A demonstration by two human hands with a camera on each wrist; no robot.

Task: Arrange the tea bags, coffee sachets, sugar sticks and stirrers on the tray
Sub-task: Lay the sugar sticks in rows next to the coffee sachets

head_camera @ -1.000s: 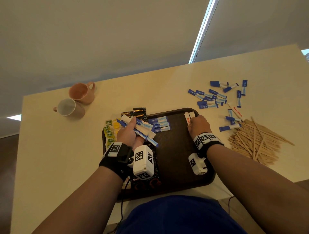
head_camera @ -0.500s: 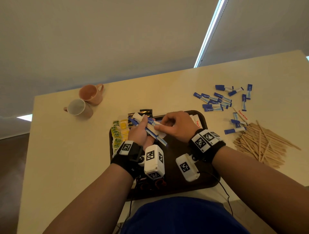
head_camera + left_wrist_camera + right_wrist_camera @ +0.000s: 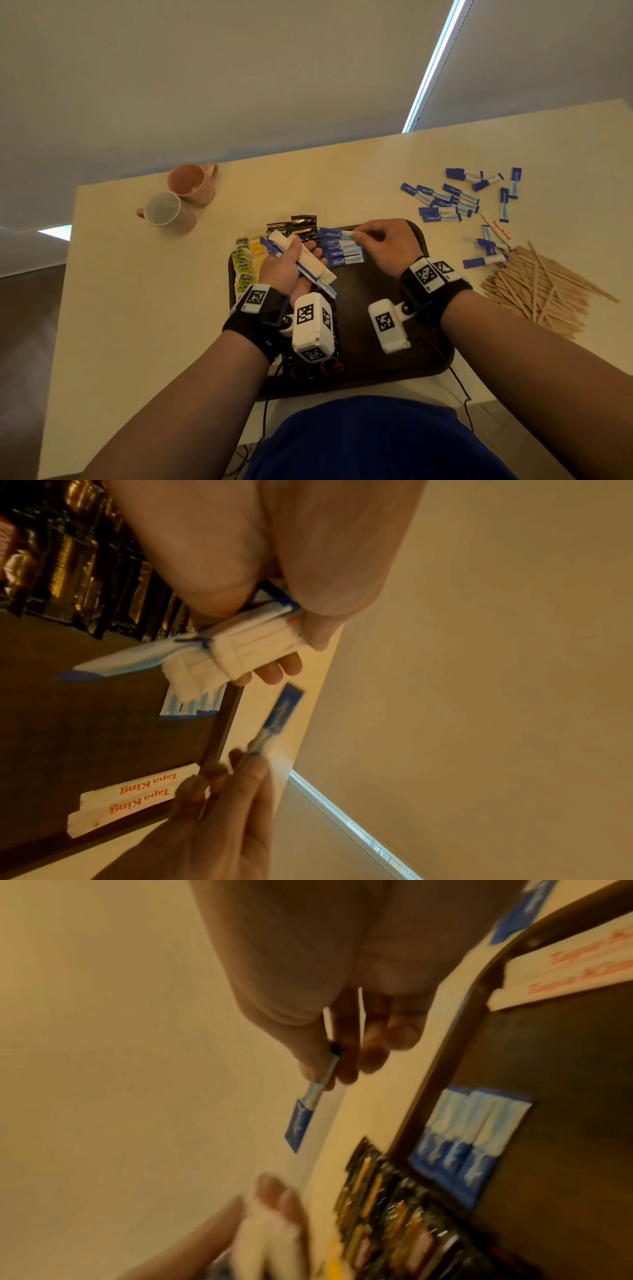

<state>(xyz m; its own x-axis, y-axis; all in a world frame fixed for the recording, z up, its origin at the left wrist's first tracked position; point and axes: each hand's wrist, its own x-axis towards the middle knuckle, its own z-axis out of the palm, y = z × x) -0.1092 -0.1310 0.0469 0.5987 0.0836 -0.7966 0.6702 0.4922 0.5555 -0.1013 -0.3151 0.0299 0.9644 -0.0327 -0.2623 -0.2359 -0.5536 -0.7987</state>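
Head view shows us our left hand [image 3: 286, 269] curled round a bundle of sugar sticks [image 3: 301, 262], white and blue ones together, held above the left part of the dark tray [image 3: 370, 359]. Our right hand [image 3: 387, 246] pinches one blue sugar stick [image 3: 337, 233] by its pale end between thumb and fingers [image 3: 363, 235], over the far edge of the tray. Just below it we see a row of blue sticks [image 3: 342, 253] lying side by side on the tray floor. From the left wrist we see two white Tapa King sachets [image 3: 133, 799] lying by the tray's far right rim. Dark coffee sachets [image 3: 296, 224] sit at the far left corner, partly over the rim, and yellow and green tea bags [image 3: 245, 262] lie along the left edge. On the counter [image 3: 137, 308] to the right we see loose blue sticks [image 3: 445, 202] scattered and, near them, a heap of wooden stirrers [image 3: 537, 291]. Two mugs [image 3: 178, 198] stand touching at the far left of the counter.
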